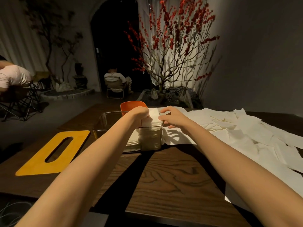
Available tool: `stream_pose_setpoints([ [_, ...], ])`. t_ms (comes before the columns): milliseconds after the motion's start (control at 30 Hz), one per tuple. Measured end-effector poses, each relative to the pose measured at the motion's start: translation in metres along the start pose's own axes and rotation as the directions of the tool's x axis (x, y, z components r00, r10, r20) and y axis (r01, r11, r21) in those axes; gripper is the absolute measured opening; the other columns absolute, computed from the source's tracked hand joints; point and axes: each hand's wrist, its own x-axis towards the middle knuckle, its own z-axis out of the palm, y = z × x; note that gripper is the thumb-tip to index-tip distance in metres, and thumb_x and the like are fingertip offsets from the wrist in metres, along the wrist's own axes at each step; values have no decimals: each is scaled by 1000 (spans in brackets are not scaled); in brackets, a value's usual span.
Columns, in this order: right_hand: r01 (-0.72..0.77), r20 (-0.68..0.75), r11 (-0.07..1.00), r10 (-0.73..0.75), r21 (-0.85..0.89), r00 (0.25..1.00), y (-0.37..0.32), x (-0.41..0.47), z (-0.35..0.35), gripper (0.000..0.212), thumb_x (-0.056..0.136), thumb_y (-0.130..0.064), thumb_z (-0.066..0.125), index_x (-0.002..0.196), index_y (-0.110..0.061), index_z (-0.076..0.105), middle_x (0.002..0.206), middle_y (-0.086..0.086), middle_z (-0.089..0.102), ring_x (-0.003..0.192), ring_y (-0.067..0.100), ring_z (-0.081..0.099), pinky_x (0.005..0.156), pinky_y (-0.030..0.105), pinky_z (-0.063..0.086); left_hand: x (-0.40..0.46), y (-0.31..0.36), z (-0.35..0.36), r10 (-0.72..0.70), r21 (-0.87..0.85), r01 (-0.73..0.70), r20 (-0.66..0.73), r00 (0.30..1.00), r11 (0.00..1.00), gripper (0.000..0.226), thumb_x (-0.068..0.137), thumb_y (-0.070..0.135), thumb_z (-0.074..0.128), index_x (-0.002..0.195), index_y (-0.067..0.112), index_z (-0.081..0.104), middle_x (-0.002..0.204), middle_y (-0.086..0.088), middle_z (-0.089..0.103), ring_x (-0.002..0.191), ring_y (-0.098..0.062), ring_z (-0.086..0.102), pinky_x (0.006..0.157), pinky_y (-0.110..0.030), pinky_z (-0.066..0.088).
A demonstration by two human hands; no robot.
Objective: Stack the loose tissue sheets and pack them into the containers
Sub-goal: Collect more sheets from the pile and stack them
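two hands at the clear box [150,138]: left hand [139,114] gripping the tissue stack [154,116], right hand [172,117] loosely spread; yellow lid [41,159] nearby

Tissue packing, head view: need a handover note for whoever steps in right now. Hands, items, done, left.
Left hand: grips the tissue stack, pushing it into the clear container.
Right hand: open, fingertips steadying the stack's right edge.
Done: container partly filled; stack stands above its rim.
Left: seat the stack, gather the loose sheets spread on the right, fit the yellow slotted lid lying at left. Orange container behind; contents hidden.
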Motion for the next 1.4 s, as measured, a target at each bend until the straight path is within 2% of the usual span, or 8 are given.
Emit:
stream_pose_setpoints([
  [100, 23, 10, 998, -23, -52, 1000, -1, 1, 4, 37, 93, -13, 56, 129, -16, 48, 111, 5, 54, 95, 18, 54, 71, 28, 46, 2, 2, -2, 108, 112, -105, -21, 994, 988, 51, 96, 12, 54, 142, 0, 36, 143, -18, 43, 120, -29, 49, 92, -27, 51],
  [200, 43, 19, 998, -42, -37, 999, 0, 2, 3, 39, 93, -11, 56, 131, -17, 46, 110, 4, 54, 84, 15, 56, 66, 23, 47, 1, -2, -5, 322, 501, -220, -126, 938, 837, 60, 95, 24, 58, 143, 2, 30, 145, -19, 33, 129, -33, 39, 104, -37, 38],
  [267, 44, 5, 998, -44, -36, 999, 2, 5, 1, 40, 93, -10, 55, 131, -16, 46, 107, 4, 53, 80, 13, 55, 68, 25, 50, -6, -2, -7, 437, 615, -381, 65, 897, 690, 48, 99, 23, 50, 142, 6, 33, 149, -16, 27, 134, -33, 32, 107, -40, 31],
  [433, 28, -28, 1000, -28, -11, 999, 6, 12, 2, 35, 94, -11, 51, 129, -15, 48, 88, 0, 54, 85, 16, 53, 64, 22, 44, -7, -7, -16, 258, 592, -499, 447, 857, 633, 41, 106, 27, 29, 141, 6, 33, 151, -13, 30, 133, -25, 33, 104, -36, 26],
  [633, 45, -44, 999, -45, -3, 998, 10, 17, 4, 32, 95, -15, 52, 127, -16, 49, 123, 4, 52, 103, 16, 53, 68, 22, 44, -4, -3, -13, 131, 645, -463, 494, 860, 608, 57, 105, 35, 24, 154, 14, 3, 162, -3, 2, 149, -22, 1, 117, -36, 6],
  [833, 53, -52, 998, -55, -39, 997, 9, 12, 4, 38, 94, -17, 54, 132, -14, 46, 119, 4, 50, 102, 16, 50, 79, 27, 41, -1, -3, -15, 111, 637, -502, 550, 828, 586, 58, 104, 40, 26, 154, 25, 0, 162, 3, -6, 148, -19, -7, 118, -37, 0],
  [1167, 48, -40, 995, -52, -88, 998, 4, -2, 3, 42, 92, -15, 55, 133, -13, 46, 118, 7, 54, 94, 15, 53, 65, 21, 43, 1, -4, -16, 129, 488, -417, 519, 845, 766, 65, 100, 41, 42, 154, 29, 8, 162, 2, 1, 149, -23, 1, 118, -42, 7],
  [1400, 51, -91, 995, -59, -91, 994, -3, -7, -5, 26, 97, -12, 44, 122, -9, 51, 105, 7, 51, 88, 18, 50, 58, 21, 39, -8, 4, 1, 529, 468, -527, 141, 837, 709, 40, 99, 32, 50, 128, 5, 45, 126, -15, 54, 109, -24, 53, 89, -34, 44],
])
